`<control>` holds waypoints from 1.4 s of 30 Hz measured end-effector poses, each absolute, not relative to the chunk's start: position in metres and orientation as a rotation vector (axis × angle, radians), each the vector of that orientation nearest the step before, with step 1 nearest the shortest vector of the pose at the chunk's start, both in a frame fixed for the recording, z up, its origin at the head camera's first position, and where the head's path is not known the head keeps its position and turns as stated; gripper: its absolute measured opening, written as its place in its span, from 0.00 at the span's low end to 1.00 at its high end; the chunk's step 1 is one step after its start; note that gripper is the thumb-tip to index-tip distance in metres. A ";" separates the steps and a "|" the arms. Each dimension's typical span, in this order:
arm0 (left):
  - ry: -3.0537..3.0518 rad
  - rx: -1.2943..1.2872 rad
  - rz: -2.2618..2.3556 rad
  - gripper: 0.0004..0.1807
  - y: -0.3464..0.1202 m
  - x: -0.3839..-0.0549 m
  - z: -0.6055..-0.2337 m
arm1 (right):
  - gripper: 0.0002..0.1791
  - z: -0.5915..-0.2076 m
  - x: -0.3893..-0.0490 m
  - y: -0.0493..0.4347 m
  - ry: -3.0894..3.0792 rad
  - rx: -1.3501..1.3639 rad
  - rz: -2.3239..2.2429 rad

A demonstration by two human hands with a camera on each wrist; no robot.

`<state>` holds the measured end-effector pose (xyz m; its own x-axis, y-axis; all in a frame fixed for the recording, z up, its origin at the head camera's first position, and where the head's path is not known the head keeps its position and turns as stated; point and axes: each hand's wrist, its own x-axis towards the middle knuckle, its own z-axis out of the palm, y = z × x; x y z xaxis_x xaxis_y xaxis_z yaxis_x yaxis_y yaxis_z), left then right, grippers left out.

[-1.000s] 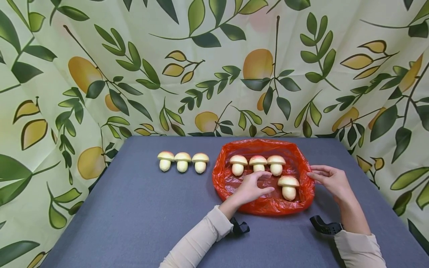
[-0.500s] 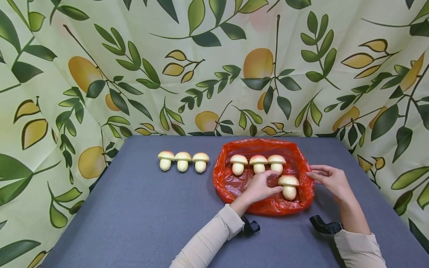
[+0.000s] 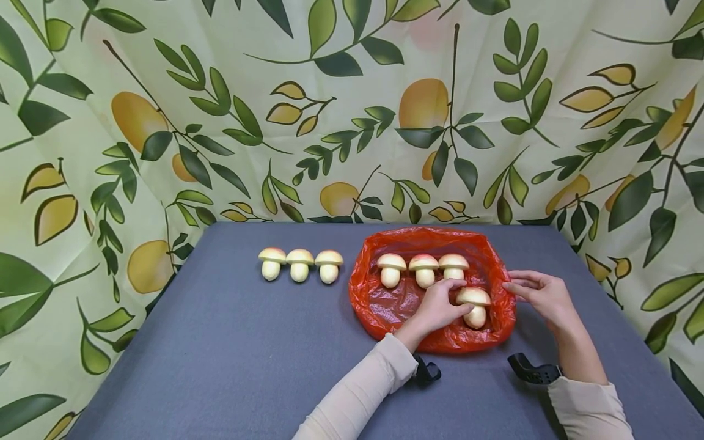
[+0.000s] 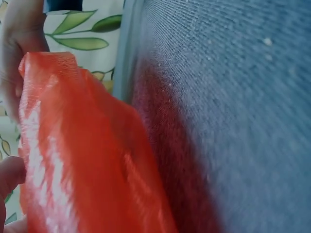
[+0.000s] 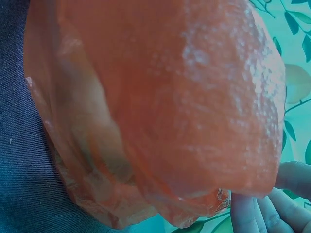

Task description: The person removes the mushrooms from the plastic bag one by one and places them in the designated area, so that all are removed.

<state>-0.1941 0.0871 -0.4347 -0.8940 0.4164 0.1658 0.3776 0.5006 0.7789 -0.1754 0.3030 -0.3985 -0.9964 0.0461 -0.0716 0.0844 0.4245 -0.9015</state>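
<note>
Inside an opened red plastic bag (image 3: 440, 343) lies a toy mushroom (image 3: 474, 297) with a pale cap and stem, at the near right. My left hand (image 3: 434, 308) reaches over the bag's near rim and pinches this mushroom, thumb at the stem and fingers by the cap. Three more mushrooms (image 3: 392, 264) stand in a row at the back of the bag. My right hand (image 3: 546, 297) pinches the bag's right rim between thumb and fingers (image 5: 245, 213). In the left wrist view the bag (image 4: 92, 145) hides most of the left hand.
Three similar mushrooms (image 3: 299, 264) stand side by side on the grey table (image 3: 220, 342), left of the bag. A leaf-patterned cloth (image 3: 352, 122) rises behind and beside the table. Black straps (image 3: 536, 371) sit at both wrists.
My left hand has moved right across the bag to the near-right mushroom and taken hold of it; that mushroom now tilts slightly. The right hand stays at the rim.
</note>
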 end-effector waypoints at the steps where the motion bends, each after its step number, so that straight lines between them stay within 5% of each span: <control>1: 2.683 0.688 1.375 0.25 0.089 -0.195 -0.435 | 0.12 -0.399 -0.175 0.303 2.620 0.118 -1.665; 10: 2.636 0.536 1.373 0.27 0.104 -0.198 -0.441 | 0.18 -0.399 -0.176 0.302 2.624 0.128 -1.654; 26: 2.562 0.486 1.355 0.31 0.109 -0.203 -0.452 | 0.15 -0.398 -0.175 0.301 2.599 0.121 -1.675; 32: 2.503 0.456 1.442 0.30 0.105 -0.205 -0.452 | 0.22 -0.398 -0.176 0.301 2.610 0.127 -1.651; 42: 2.521 0.465 1.448 0.28 0.102 -0.205 -0.451 | 0.18 -0.398 -0.176 0.302 2.610 0.121 -1.647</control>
